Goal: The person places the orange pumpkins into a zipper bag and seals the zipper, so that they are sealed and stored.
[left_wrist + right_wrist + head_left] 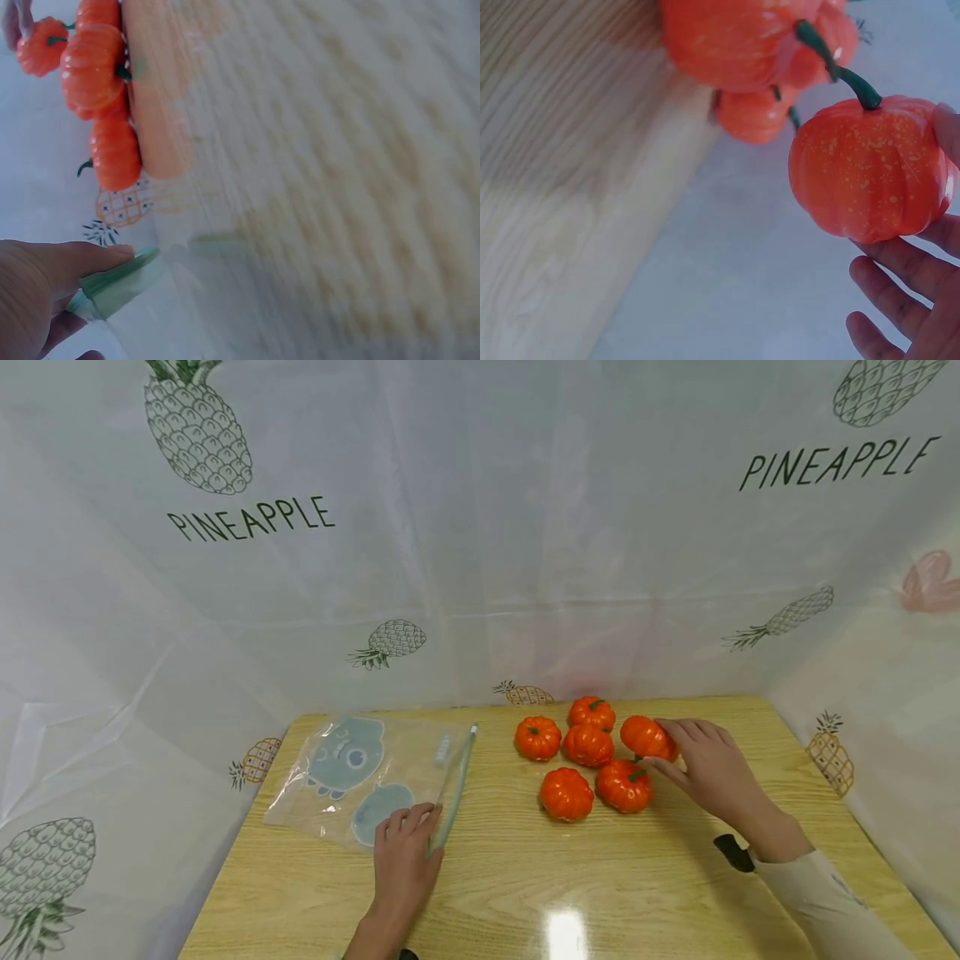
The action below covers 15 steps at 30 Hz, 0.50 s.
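Left grip (405, 864) pinches a clear, green-edged bag (367, 777); right grip (711, 770) holds a ribbed, yellow-flecked orange pumpkin (870, 172).

"PINEAPPLE" (251, 520) stands twice on what seems a plastic sheet (480, 543).

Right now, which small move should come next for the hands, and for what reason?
Probably the left hand should raise the green edge of the clear bag slightly. Its thumb and fingers pinch that edge, but the bag lies mostly flat, while the right hand holds a pumpkin; a wider mouth would likely make placing it inside easier.
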### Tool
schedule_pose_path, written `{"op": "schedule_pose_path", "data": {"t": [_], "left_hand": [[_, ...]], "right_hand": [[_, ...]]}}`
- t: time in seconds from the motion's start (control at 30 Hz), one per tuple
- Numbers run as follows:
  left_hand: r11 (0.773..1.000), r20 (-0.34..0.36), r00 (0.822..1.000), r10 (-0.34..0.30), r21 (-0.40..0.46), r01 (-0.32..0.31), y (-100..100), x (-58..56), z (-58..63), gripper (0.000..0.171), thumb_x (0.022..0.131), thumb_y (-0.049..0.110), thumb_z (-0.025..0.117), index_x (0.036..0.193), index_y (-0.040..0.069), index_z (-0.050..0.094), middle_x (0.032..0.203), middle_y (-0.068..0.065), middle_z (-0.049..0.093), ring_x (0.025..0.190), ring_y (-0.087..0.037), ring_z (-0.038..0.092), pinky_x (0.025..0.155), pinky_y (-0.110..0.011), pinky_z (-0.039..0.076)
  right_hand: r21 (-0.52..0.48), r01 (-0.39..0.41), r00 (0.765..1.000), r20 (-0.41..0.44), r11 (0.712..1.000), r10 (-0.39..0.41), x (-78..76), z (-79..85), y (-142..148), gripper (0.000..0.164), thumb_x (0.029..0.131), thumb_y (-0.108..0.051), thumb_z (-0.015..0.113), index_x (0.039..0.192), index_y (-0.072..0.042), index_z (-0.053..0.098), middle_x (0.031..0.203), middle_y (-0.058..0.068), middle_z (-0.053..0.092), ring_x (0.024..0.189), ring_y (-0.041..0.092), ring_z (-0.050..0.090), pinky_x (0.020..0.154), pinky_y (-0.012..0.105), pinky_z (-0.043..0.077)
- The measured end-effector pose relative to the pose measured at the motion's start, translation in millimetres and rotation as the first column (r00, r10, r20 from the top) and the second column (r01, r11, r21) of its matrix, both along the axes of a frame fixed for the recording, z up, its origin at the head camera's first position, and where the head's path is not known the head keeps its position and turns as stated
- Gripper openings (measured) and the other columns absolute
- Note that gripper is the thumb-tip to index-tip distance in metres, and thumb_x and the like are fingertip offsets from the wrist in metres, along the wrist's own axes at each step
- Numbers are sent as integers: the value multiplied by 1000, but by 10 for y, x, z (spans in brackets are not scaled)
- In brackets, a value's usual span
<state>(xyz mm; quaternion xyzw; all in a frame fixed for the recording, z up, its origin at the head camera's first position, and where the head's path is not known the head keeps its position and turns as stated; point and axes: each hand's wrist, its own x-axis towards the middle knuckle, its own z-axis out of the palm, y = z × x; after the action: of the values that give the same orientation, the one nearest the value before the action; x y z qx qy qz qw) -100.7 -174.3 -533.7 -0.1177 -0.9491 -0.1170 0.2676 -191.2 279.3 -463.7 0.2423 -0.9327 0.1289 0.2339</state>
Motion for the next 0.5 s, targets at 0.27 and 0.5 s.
{"op": "schedule_pose_path", "data": {"t": [0.27,0.5], "left_hand": [[994,1,1000,-7,109,7,2,-25,7,70,57,5,102,123,9,80,120,1,71,107,-29,61,92,-53,47],[989,-31,999,-23,145,27,13,-36,17,71,55,1,101,123,8,80,119,0,72,105,-29,61,90,-54,47]], "right_hand": [[24,-89,993,-69,996,90,17,106,-203,64,98,-51,69,136,0,64,119,18,70,112,44,61,97,65,47],[36,-171,975,-138,985,174,61,129,-445,84,106,-69,29,132,2,65,118,18,69,110,41,62,97,60,48]]}}
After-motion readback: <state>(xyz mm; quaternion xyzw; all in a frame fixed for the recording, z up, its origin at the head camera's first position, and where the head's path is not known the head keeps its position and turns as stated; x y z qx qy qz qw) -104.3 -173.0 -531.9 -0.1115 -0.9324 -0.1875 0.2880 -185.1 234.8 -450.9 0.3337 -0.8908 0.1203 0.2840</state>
